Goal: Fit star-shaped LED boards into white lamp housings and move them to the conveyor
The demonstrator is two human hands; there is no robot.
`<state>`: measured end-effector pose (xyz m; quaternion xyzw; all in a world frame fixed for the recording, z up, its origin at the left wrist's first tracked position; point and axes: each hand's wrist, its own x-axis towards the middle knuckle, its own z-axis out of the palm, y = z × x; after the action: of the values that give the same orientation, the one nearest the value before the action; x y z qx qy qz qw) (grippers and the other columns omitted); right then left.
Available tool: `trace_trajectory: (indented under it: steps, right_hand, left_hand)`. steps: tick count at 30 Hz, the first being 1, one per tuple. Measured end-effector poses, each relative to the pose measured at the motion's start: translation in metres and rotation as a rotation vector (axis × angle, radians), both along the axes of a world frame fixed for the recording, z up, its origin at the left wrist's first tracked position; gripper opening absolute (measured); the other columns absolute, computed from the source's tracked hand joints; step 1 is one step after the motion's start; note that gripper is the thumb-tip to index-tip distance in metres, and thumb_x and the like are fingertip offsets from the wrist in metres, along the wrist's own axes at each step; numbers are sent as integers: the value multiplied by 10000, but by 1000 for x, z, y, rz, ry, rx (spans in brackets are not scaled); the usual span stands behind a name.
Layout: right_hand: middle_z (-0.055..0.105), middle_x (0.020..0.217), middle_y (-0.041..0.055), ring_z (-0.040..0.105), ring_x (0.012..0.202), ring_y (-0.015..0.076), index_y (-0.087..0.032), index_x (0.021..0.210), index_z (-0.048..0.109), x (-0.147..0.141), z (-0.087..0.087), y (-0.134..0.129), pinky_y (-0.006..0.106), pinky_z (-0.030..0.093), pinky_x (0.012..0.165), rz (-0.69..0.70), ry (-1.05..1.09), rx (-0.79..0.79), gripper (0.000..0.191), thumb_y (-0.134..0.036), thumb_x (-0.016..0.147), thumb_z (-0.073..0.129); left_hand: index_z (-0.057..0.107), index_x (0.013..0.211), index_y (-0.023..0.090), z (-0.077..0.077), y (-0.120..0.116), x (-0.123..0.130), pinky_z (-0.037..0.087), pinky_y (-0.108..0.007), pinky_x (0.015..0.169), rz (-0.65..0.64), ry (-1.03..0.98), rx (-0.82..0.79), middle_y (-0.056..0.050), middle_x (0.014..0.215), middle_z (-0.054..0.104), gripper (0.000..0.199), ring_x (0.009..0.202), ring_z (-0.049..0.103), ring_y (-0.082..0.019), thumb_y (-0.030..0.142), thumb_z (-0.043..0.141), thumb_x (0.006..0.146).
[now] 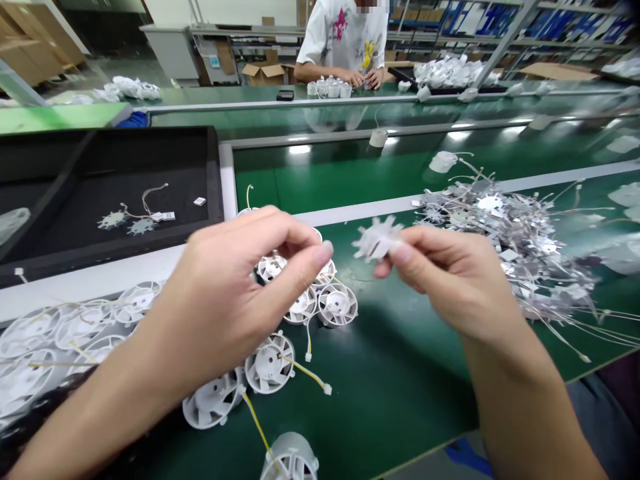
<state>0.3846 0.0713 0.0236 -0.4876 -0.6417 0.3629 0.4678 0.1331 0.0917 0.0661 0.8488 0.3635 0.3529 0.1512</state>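
Note:
Between the thumb and fingers of my right hand [445, 273] is a pale, gear-shaped piece [377, 239], slightly blurred. My left hand [250, 267] has its thumb and fingertips pinched together above the white fan housings; what it holds, if anything, is too small to make out. Beneath and beside it lie round white housings [337, 303] with yellow and white wires. One housing [270, 362] rests nearer to me, its connector pointing right. To the right of my right hand spreads a heap of silvery gear-shaped pieces with wires [520, 233].
A black tray [185, 160] at the left holds two gear-shaped pieces. More housings [35, 333] lie at the lower left. White strips [345, 212] cross the green table. A person [345, 40] works across it, hands near small white parts.

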Motion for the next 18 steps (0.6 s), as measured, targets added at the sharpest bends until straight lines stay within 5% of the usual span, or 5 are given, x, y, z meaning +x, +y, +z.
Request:
trace_trajectory:
  steps: [3,7,9,12,18]
  right_hand:
    - [729,645,10,399,426,88,-224,805,734,7,-4,5,248,298,391,-55,-30,-57,480,-657,1012,710]
    - [819,828,43,527,439,89,-241,884,572,-3,-12,1,233,390,421,148,-50,-272,457,-652,1084,581]
    - [771,744,8,612,497,108,-240,923,563,-11,-15,-2,234,465,501,295,-98,-364,416,-589,1139,496]
    - [690,665,-14,677,622,138,-235,943,589,-15,-15,-2,221,490,546,420,-105,-404,411,-563,1157,464]
    - [795,966,60,691,558,109,-222,994,582,-3,-6,-9,186,412,406,462,133,-481,476,-691,1077,577]
  left_hand:
    - [666,854,214,-4,1,-10,481,-313,674,-125,285,130,38,783,700,274,675,656,-167,224,545,1099]
    - [658,781,212,-25,-1,-13,423,-364,672,-336,644,169,24,742,627,202,647,609,-195,39,683,882]
    - [656,773,215,-34,-3,-8,409,-372,674,-326,681,217,27,738,610,223,650,588,-200,6,733,790]
    - [655,790,214,-41,-5,-1,396,-378,661,-279,685,280,-1,782,628,191,696,587,-227,128,818,843]
    - [683,881,205,-42,-4,3,505,-439,854,-354,673,266,-40,910,662,121,930,677,-283,197,780,953]
